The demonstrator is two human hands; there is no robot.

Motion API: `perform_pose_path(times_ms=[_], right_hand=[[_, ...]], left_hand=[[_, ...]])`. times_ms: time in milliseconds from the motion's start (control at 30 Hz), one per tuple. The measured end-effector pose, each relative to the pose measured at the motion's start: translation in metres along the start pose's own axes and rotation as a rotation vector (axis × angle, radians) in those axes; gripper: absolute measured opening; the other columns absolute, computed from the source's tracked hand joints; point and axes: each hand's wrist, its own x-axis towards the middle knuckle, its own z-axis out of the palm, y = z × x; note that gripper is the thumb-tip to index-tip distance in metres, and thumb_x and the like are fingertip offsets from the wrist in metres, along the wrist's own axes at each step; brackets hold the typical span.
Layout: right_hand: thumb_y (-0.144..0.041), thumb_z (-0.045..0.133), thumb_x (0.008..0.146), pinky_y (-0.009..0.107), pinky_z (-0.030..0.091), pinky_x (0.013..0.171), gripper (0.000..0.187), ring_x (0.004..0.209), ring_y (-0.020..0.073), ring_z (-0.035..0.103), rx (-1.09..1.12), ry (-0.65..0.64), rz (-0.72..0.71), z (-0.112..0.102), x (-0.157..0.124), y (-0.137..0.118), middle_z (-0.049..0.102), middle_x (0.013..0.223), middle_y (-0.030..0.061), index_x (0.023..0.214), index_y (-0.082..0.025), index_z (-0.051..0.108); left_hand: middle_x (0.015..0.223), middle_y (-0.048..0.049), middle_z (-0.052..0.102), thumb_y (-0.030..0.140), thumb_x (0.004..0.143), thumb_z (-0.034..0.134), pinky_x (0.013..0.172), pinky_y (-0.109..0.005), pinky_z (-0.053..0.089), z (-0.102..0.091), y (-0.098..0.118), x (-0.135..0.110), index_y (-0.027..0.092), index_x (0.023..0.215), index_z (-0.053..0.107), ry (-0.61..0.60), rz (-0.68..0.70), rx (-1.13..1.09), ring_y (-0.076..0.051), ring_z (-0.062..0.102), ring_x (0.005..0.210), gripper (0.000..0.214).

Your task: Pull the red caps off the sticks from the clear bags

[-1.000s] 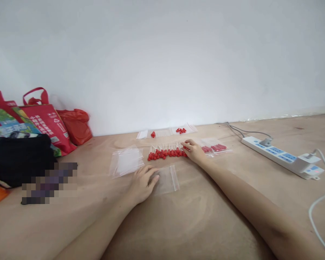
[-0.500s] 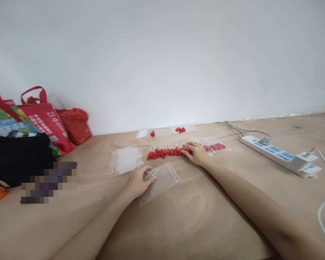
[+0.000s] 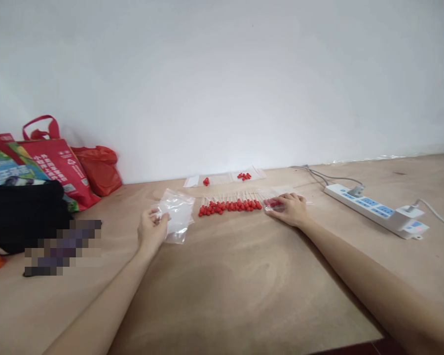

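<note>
My left hand [image 3: 152,229] pinches a small clear zip bag [image 3: 177,216] and holds it just above the pile of empty bags on the brown floor board [image 3: 237,276]. A row of red-tipped sticks [image 3: 229,204] lies on the board between my two hands. My right hand [image 3: 290,209] rests to the right of that row, fingers curled on filled clear bags of red-tipped sticks [image 3: 273,202]. Farther back by the wall lie two flat bags with a few red pieces [image 3: 244,175].
Red shopping bags [image 3: 61,165] and a red plastic bag [image 3: 98,167] lean against the white wall at the left, with a black bundle [image 3: 24,214] in front. A white power strip [image 3: 377,209] with cables lies at the right.
My left hand lifted the clear bag off the board and carried it left, over the bag pile. My right hand slid right from the end of the stick row onto the filled bags.
</note>
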Motion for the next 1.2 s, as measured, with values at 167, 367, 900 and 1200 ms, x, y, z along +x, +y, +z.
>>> perform_pose_path(times_ms=[167, 367, 900, 1200], right_hand=[[-0.062, 0.044, 0.072, 0.047, 0.019, 0.088, 0.047, 0.097, 0.0245, 0.050, -0.021, -0.122, -0.077, -0.001, 0.004, -0.005, 0.062, 0.103, 0.0052, 0.101, -0.028, 0.061], [-0.056, 0.040, 0.077, 0.048, 0.015, 0.091, 0.043, 0.092, 0.0223, 0.054, -0.068, -0.146, -0.130, -0.007, -0.003, -0.014, 0.063, 0.100, 0.0062, 0.098, -0.026, 0.063], [-0.047, 0.049, 0.077, 0.029, 0.041, 0.080, 0.032, 0.091, 0.0192, 0.056, 0.421, -0.675, -0.342, -0.097, -0.059, -0.047, 0.063, 0.096, 0.0051, 0.072, -0.022, 0.068], [-0.039, 0.062, 0.068, 0.032, 0.038, 0.089, 0.027, 0.096, 0.0193, 0.056, 0.799, -1.021, -0.428, -0.118, -0.054, -0.065, 0.066, 0.092, 0.0040, 0.090, -0.024, 0.068]], left_hand=[[0.088, -0.0095, 0.063, 0.032, 0.062, 0.060, 0.067, -0.036, 0.046, -0.013, -0.005, 0.015, 0.016, 0.103, 0.046, 0.041, -0.089, 0.369, -0.028, 0.060, 0.082, 0.046], [0.099, -0.0118, 0.061, 0.032, 0.066, 0.058, 0.073, -0.038, 0.045, -0.006, -0.006, 0.013, 0.015, 0.110, 0.040, -0.015, -0.116, 0.451, -0.030, 0.058, 0.091, 0.051], [0.137, -0.0095, 0.032, 0.038, 0.085, 0.028, 0.101, -0.052, 0.014, 0.002, 0.000, -0.009, 0.018, 0.124, 0.041, -0.536, 0.357, 0.786, -0.024, 0.024, 0.128, 0.045], [0.132, -0.0123, 0.040, 0.037, 0.086, 0.029, 0.101, -0.052, 0.018, 0.001, -0.001, -0.006, 0.017, 0.121, 0.046, -0.394, 0.388, 0.682, -0.026, 0.026, 0.127, 0.044]])
